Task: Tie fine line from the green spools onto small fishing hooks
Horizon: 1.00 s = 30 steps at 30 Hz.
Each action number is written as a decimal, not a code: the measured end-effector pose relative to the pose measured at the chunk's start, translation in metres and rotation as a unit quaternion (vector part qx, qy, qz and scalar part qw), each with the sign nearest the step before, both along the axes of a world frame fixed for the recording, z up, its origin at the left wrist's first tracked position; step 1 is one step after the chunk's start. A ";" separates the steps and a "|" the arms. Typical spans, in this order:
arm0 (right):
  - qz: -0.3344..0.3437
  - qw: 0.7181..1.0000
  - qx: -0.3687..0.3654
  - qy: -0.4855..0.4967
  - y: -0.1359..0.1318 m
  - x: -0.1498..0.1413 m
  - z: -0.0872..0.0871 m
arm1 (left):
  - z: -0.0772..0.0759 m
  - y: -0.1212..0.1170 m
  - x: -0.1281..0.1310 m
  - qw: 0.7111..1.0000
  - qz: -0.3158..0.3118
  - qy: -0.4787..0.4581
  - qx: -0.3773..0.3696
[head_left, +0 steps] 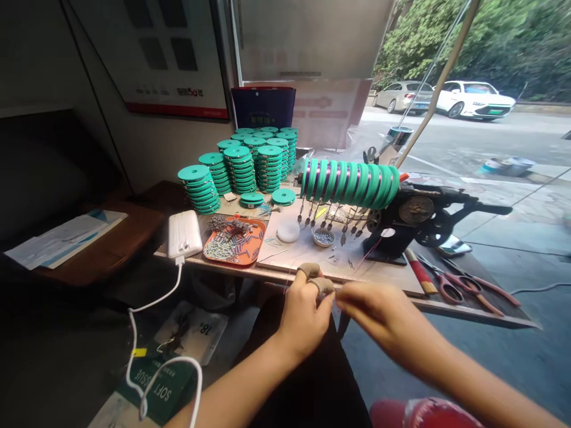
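Just off the table's front edge, my left hand [307, 312] is closed in a pinch, with tan finger covers on two fingers. Close beside it, my right hand [379, 304] has its fingers pressed together, slightly blurred. Whatever lies between the fingertips is too small to make out. Beyond the hands, a row of green spools [350, 181] wound with purple line sits on a black hand-cranked winder [414, 211]. Small dark weights [343, 238] hang below the spools. A small bowl of grey beads [323, 238] and a white round disc [288, 231] lie on the board.
An orange tray [260, 246] of small metal parts and a white power bank [184, 233] with a cable are at left. Stacks of green spools [239, 169] stand behind. Scissors [448, 288] and pliers [491, 288] lie at right. A red bucket [439, 413] is below.
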State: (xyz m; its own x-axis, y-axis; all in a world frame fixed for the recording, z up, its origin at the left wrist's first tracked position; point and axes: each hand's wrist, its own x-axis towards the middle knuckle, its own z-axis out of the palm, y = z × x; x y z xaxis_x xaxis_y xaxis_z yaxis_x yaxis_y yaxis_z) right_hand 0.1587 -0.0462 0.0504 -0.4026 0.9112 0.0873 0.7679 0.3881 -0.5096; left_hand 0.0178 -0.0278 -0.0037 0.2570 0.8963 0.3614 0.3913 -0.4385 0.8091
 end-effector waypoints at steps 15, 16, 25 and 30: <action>-0.029 0.999 -0.018 -0.021 0.057 -0.013 0.032 | 0.015 0.009 -0.005 0.941 -0.033 -0.201 -0.269; -0.061 0.997 0.047 -0.007 0.042 -0.005 0.026 | 0.017 0.012 -0.004 0.876 -0.039 -0.275 -0.394; 0.063 0.935 0.347 0.034 -0.013 0.014 -0.056 | 0.017 0.014 0.003 0.672 -0.085 -0.380 -0.630; -0.115 0.909 -0.115 0.383 -0.015 0.004 -0.062 | 0.017 0.008 0.005 0.715 -0.099 -0.371 -0.585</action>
